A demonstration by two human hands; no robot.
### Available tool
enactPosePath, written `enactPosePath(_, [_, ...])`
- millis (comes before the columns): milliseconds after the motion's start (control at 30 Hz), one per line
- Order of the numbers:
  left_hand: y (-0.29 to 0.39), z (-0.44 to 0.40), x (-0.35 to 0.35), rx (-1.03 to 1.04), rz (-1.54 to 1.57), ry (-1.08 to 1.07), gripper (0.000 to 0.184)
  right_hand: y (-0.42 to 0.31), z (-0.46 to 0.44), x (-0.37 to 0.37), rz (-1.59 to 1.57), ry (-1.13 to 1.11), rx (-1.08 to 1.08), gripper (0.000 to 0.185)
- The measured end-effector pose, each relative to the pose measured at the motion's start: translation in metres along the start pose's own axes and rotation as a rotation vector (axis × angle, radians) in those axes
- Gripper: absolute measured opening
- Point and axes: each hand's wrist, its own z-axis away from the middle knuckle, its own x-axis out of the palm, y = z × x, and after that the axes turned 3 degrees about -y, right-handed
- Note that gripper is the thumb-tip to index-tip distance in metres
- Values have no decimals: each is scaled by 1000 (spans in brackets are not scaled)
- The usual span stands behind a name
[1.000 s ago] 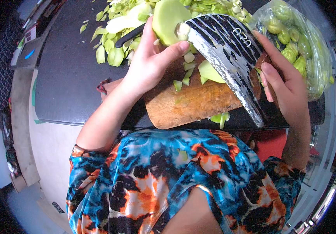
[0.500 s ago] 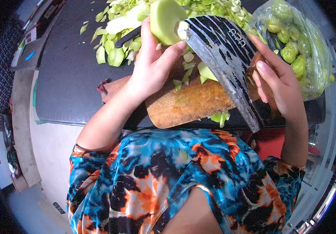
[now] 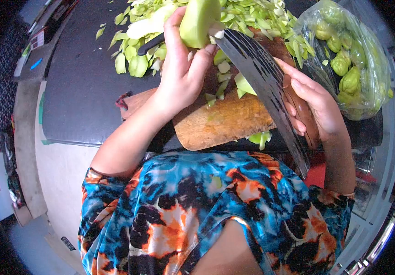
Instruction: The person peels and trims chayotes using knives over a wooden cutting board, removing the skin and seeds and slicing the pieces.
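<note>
My left hand (image 3: 181, 68) holds up a peeled, pale green chayote (image 3: 200, 23), its fingers and thumb wrapped round it. My right hand (image 3: 309, 94) is closed on a broad dark cleaver (image 3: 261, 78), whose blade slants between the two hands. The blade's upper corner meets the chayote's right end, where a small pale bit (image 3: 216, 34) sticks. How the fingers wrap the cleaver's grip is partly hidden. Beneath lies a wooden cutting board (image 3: 225, 123) with cut pieces (image 3: 244, 85) on it.
Behind the hands spreads a heap of thin green slices (image 3: 261, 20). A black handle (image 3: 150, 44) pokes out of it at the left. At the right stands a clear plastic bag (image 3: 376, 87) of whole chayotes (image 3: 349, 79). Scraps (image 3: 260, 138) lie by the board's near edge.
The cleaver has turned, so its blade shows narrower, and its lower end has come nearer my body. My right hand has moved down and slightly left. The chayote has shifted slightly right.
</note>
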Motion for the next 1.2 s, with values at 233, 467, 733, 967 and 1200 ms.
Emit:
enactPosePath(233, [11,-17,-10,-261,372,12,34,-1,8,-6,122,115,-97,49])
enactPosePath(467, [17,-21,-11,-362,367,84,30,-7,18,-16,195,290,-294,48])
enactPosePath(733, [16,-23,-17,-500,147,-193,38,-7,17,-27,628,444,-353,47])
enactPosePath(967, [16,-26,-15,-463,99,-298,48,-25,29,-9,879,392,-389,45])
enactPosePath(1200, [14,-25,-18,-521,236,-191,33,-36,31,-2,1177,391,-532,45])
